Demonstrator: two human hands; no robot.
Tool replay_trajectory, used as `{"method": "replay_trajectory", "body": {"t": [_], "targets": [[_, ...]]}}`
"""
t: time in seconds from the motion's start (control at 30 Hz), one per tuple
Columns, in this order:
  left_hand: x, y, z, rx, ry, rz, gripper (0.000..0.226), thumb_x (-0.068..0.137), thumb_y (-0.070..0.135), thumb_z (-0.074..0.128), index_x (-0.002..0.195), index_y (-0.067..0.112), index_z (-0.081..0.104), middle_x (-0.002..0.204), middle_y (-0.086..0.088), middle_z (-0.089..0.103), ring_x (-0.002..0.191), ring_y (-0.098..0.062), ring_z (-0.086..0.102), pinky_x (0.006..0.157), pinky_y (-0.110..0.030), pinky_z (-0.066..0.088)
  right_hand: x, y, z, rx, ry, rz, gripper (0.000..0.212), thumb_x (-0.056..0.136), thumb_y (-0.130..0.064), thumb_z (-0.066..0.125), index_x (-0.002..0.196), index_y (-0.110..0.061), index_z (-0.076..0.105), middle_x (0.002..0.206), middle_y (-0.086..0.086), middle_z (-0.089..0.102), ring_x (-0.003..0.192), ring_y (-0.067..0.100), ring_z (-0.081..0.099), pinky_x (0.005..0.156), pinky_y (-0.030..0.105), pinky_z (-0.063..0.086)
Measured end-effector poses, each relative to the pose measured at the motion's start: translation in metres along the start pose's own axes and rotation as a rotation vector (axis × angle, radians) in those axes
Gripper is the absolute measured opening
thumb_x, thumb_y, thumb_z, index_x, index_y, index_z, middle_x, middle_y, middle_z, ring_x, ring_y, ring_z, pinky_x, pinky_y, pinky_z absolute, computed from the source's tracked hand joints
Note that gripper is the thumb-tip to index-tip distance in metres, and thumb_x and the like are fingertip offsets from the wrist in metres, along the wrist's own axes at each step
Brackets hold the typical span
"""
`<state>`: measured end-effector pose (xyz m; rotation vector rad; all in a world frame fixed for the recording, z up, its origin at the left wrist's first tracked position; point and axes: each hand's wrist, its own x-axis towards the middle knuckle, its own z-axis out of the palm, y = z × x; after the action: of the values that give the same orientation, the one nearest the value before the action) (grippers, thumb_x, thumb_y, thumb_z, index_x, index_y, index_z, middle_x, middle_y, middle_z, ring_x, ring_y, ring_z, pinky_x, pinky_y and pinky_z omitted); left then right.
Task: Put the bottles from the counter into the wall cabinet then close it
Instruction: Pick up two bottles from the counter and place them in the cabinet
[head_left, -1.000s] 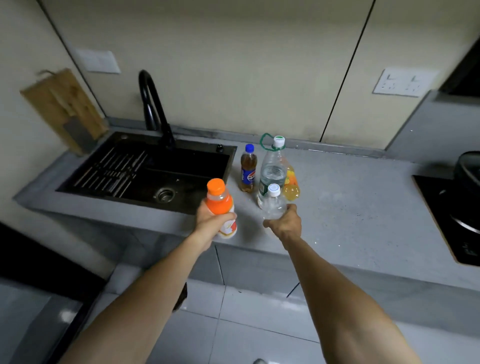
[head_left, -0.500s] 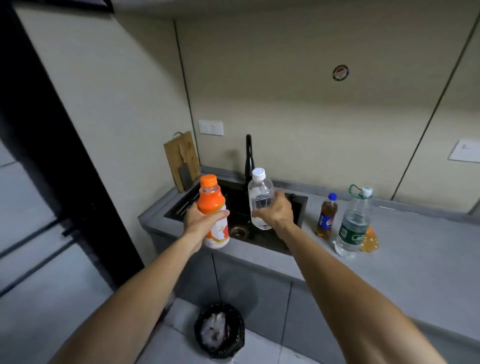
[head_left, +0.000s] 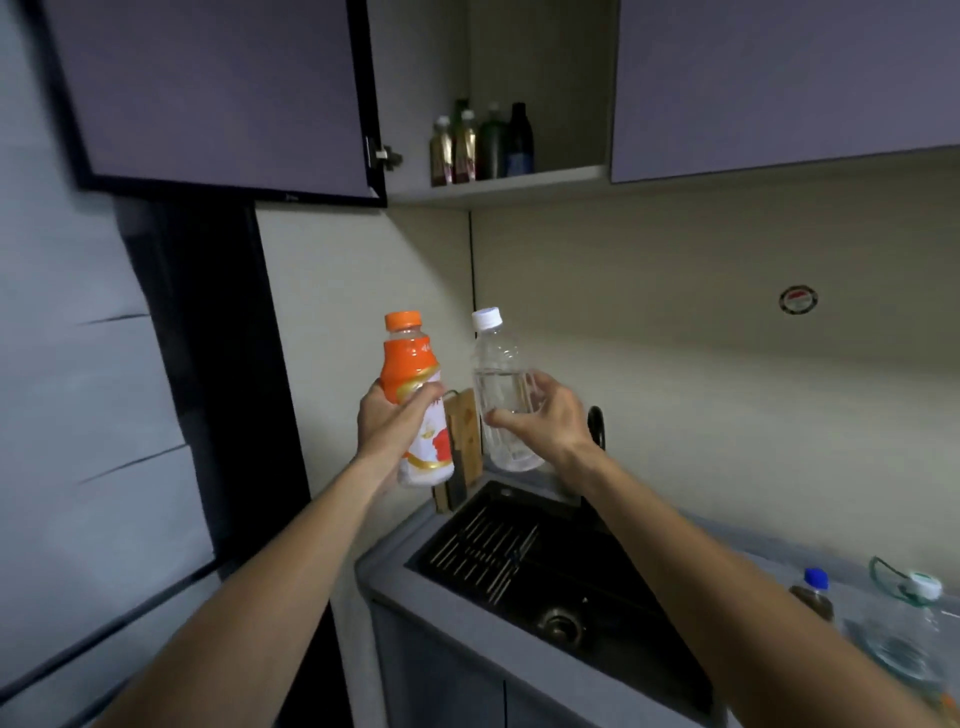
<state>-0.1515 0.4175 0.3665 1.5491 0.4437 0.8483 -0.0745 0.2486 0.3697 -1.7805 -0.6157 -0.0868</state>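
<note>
My left hand (head_left: 387, 418) grips an orange-capped bottle (head_left: 410, 358) with an orange and white label, held upright in the air. Beside it my right hand (head_left: 545, 421) holds a clear water bottle (head_left: 498, 364) with a white cap. Both are raised above the sink, below the wall cabinet (head_left: 498, 184), whose left door (head_left: 208, 93) stands open. Several dark bottles (head_left: 480, 140) stand on its shelf at the left. On the counter at lower right remain a brown bottle with a blue cap (head_left: 813, 595) and a large clear bottle with a green handle (head_left: 906, 623).
A black sink (head_left: 545, 566) with a drain rack lies under my arms. A wooden cutting board (head_left: 465, 436) leans on the wall behind the bottles, and a black faucet (head_left: 597, 426) shows behind my right wrist. The neighbouring cabinet door (head_left: 779, 83) on the right is closed.
Both hands have lifted their bottles off the counter and up over the sink. My view has tilted upward and left, and the open wall cabinet has come into sight.
</note>
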Motion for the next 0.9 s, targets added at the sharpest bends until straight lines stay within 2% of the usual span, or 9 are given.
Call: {"method": "replay_trajectory", "body": {"t": [0.1,0.23,0.33,0.43,0.57,0.7,0.8,0.9], "targets": [[0.039,0.021,0.010,0.012,0.007,0.080,0.027,0.077,0.027,0.080,0.094,0.027,0.060,0.090,-0.004,0.071,0.078,-0.022,0.071,0.068,-0.029,0.055,0.043,-0.021,-0.001,0.051,-0.006,-0.062,0.051,0.070,-0.022,0.086,0.114,-0.025,0.061,0.092,-0.006,0.067,0.083,0.011,0.065,0.072,0.024,0.053],[0.098,0.042,0.027,0.038,0.057,0.152,0.042,0.071,0.043,0.082,0.104,0.027,0.061,0.096,-0.003,0.072,0.084,-0.023,0.072,0.081,-0.043,0.060,0.111,-0.043,0.003,0.133,-0.038,-0.156,0.051,0.072,-0.018,0.085,0.116,-0.025,0.058,0.101,-0.003,0.067,0.091,0.016,0.066,0.079,0.033,0.059],[0.144,0.068,0.036,0.055,0.111,0.204,0.056,0.058,0.055,0.079,0.103,0.027,0.064,0.093,-0.002,0.074,0.082,-0.023,0.074,0.081,-0.047,0.060,0.159,-0.061,0.003,0.174,-0.049,-0.242,0.047,0.075,-0.014,0.083,0.111,-0.027,0.057,0.103,-0.002,0.069,0.089,0.015,0.069,0.078,0.034,0.061],[0.184,0.099,0.044,0.034,0.150,0.248,0.054,0.056,0.054,0.079,0.100,0.025,0.066,0.088,-0.002,0.075,0.078,-0.023,0.074,0.079,-0.047,0.061,0.204,-0.083,0.001,0.186,-0.044,-0.305,0.041,0.075,-0.017,0.083,0.107,-0.023,0.060,0.099,-0.002,0.071,0.087,0.012,0.070,0.073,0.028,0.059],[0.233,0.136,0.051,0.047,0.195,0.304,0.051,0.053,0.056,0.078,0.090,0.022,0.069,0.080,-0.001,0.076,0.072,-0.022,0.075,0.078,-0.045,0.061,0.249,-0.109,0.001,0.151,-0.008,-0.332,0.034,0.073,-0.022,0.084,0.101,-0.022,0.064,0.093,-0.002,0.072,0.082,0.011,0.069,0.070,0.025,0.057],[0.276,0.159,0.063,0.123,0.191,0.381,0.037,0.065,0.051,0.078,0.084,0.022,0.068,0.074,0.000,0.075,0.068,-0.019,0.074,0.074,-0.039,0.062,0.289,-0.124,-0.001,0.056,0.060,-0.327,0.017,0.072,-0.031,0.084,0.081,-0.023,0.072,0.079,-0.003,0.073,0.075,0.012,0.069,0.070,0.029,0.058],[0.309,0.169,0.075,0.174,0.163,0.442,0.034,0.069,0.051,0.078,0.084,0.022,0.068,0.074,0.002,0.074,0.068,-0.018,0.074,0.072,-0.035,0.061,0.319,-0.131,0.000,0.032,0.113,-0.324,0.018,0.071,-0.032,0.084,0.079,-0.021,0.072,0.078,-0.001,0.073,0.074,0.015,0.070,0.068,0.029,0.059],[0.343,0.180,0.087,0.230,0.131,0.500,0.041,0.062,0.060,0.074,0.077,0.023,0.068,0.070,0.005,0.074,0.066,-0.015,0.073,0.075,-0.036,0.061,0.347,-0.135,0.007,-0.006,0.166,-0.329,0.022,0.069,-0.034,0.084,0.078,-0.018,0.073,0.074,0.001,0.073,0.069,0.016,0.070,0.061,0.027,0.056]]}}
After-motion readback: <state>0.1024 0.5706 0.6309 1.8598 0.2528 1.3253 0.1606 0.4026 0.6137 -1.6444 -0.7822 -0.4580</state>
